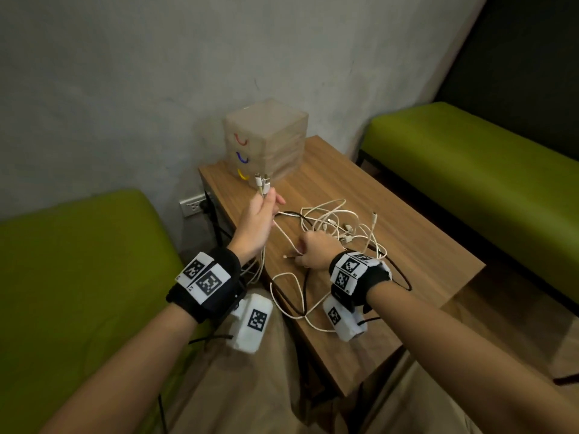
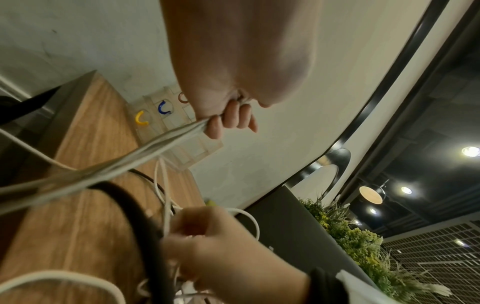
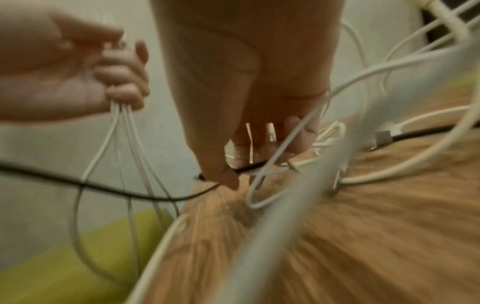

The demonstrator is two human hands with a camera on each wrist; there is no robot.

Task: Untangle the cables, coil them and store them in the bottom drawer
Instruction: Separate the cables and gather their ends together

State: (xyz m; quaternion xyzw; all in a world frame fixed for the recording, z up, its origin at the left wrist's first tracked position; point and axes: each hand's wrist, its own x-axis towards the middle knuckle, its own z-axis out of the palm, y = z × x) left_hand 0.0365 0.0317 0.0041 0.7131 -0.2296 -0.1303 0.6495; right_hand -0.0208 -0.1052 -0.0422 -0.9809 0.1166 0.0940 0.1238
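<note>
A tangle of white cables (image 1: 335, 223) with a black cable (image 1: 305, 289) lies on the wooden table (image 1: 407, 233). My left hand (image 1: 260, 214) is raised above the table's left edge and grips a bundle of several white cable ends (image 1: 262, 183), plugs pointing up; the strands (image 3: 119, 131) hang from its curled fingers (image 2: 231, 117). My right hand (image 1: 313, 252) rests low on the table, fingers curled round white strands and the black cable (image 3: 249, 166). The translucent drawer unit (image 1: 266, 142) stands at the table's far corner, its bottom drawer marked by a yellow handle (image 1: 242, 175).
Green cushioned benches flank the table, one at the left (image 1: 78, 261) and one at the right (image 1: 470, 164). A wall socket (image 1: 194, 206) sits behind the table's left edge. Some cable loops (image 1: 291, 296) hang over the table's near-left edge.
</note>
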